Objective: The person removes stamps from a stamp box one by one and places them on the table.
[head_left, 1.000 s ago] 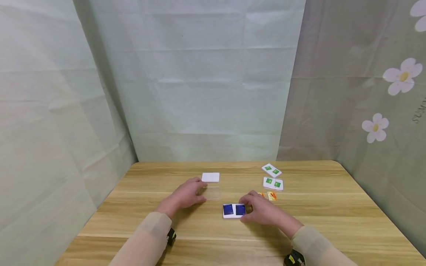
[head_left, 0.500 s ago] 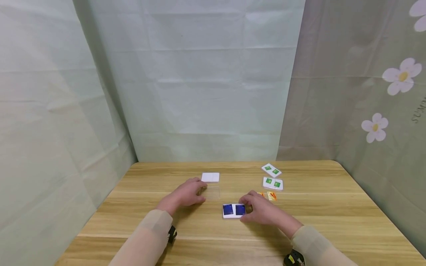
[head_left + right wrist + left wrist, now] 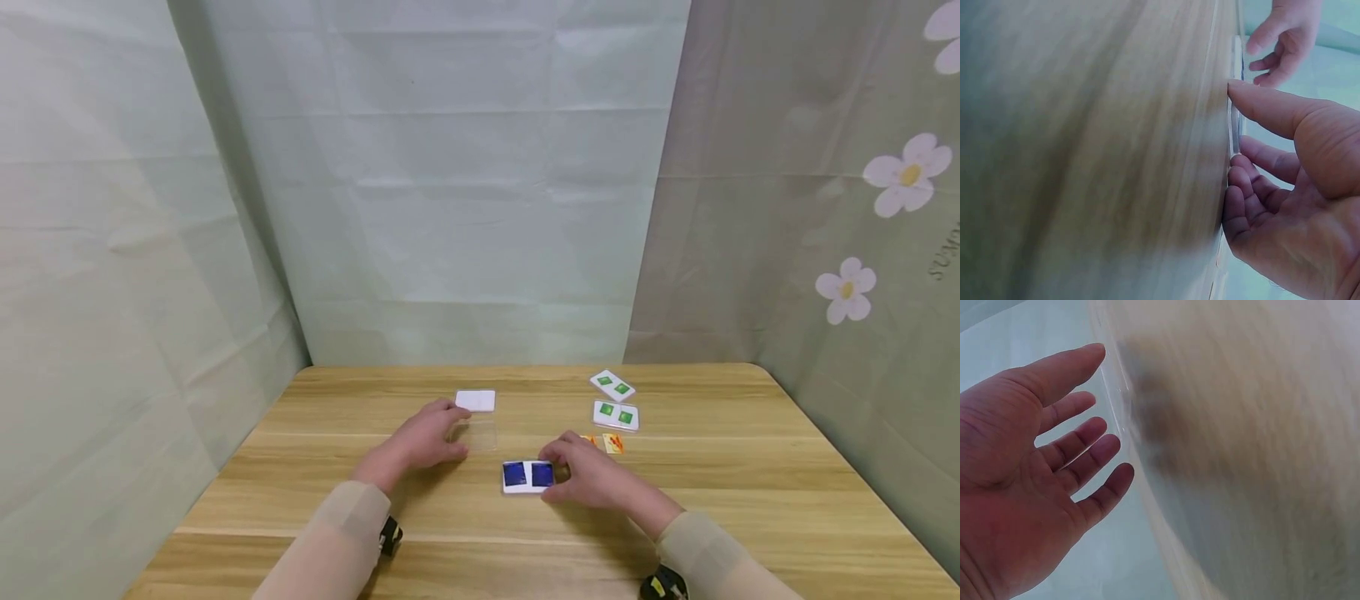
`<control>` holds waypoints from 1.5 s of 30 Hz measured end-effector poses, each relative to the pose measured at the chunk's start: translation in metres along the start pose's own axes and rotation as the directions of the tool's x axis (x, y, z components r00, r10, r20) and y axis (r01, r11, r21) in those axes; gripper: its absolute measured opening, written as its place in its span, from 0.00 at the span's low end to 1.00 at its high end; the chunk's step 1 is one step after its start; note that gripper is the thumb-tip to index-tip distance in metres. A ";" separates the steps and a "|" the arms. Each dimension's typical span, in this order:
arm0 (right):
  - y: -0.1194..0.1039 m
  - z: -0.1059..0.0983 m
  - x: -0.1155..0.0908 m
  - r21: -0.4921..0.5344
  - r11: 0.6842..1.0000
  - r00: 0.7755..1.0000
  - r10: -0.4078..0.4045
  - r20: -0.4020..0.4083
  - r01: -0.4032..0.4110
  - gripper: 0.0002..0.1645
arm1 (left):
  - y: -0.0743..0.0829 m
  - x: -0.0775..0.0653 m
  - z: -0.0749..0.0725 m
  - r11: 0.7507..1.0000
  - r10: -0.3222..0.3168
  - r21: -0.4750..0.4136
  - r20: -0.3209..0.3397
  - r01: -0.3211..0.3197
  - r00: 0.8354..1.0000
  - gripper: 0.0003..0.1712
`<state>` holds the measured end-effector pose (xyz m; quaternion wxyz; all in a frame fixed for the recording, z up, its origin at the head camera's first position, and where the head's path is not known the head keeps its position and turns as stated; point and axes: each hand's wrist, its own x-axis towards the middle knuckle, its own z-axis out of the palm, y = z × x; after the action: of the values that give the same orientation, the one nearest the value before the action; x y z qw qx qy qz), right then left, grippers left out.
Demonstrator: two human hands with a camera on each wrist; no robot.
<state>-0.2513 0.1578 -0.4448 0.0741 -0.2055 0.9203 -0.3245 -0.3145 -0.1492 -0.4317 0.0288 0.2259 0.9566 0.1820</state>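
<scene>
My right hand [image 3: 588,473] holds the right end of a flat white rectangular card [image 3: 528,488] bearing two dark blue squares. In the right wrist view, the thumb [image 3: 1272,106] lies at one long edge and fingers at the other, low against the wood. My left hand [image 3: 420,437] is at the left end of a clear, thin plastic rectangle [image 3: 481,435], thumb and fingertips near its corners. The left wrist view shows those fingers [image 3: 1088,447] spread and loosely extended. Just beyond the clear piece lies a plain white card [image 3: 475,401] in a clear frame.
Two white cards with green squares, one straight [image 3: 616,415] and one slanted [image 3: 612,385], lie at the back right. Small orange-and-yellow squares [image 3: 612,443] sit behind my right hand, which partly hides one. Pale cloth [image 3: 465,208] hangs behind the wooden table [image 3: 465,542].
The left hand and sleeve have shifted very slightly right. The right hand stays at the blue-squared card, and the other pieces lie as before.
</scene>
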 end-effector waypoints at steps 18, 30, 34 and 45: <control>0.001 -0.001 -0.001 0.013 0.999 0.999 -0.034 0.005 0.033 0.27 | 0.034 -0.009 0.009 0.989 0.144 -0.008 -0.064 -0.145 0.987 0.34; 0.003 -0.001 -0.001 0.013 0.999 0.999 -0.053 0.003 0.052 0.27 | 0.058 -0.017 0.015 0.989 0.146 -0.040 -0.008 -0.146 0.989 0.33; 0.004 -0.001 -0.001 0.020 0.999 0.999 -0.051 0.007 0.051 0.27 | 0.067 -0.018 0.016 0.988 0.151 -0.033 0.017 -0.151 0.988 0.34; 0.002 -0.002 -0.001 0.016 0.998 0.998 -0.054 0.020 0.054 0.25 | 0.073 -0.019 0.023 0.987 0.159 -0.001 0.030 -0.159 0.987 0.38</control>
<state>-0.2513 0.1607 -0.4441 0.0765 -0.2331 0.9111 -0.3313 -0.2634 -0.0891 -0.4276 0.0284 0.3043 0.9351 0.1794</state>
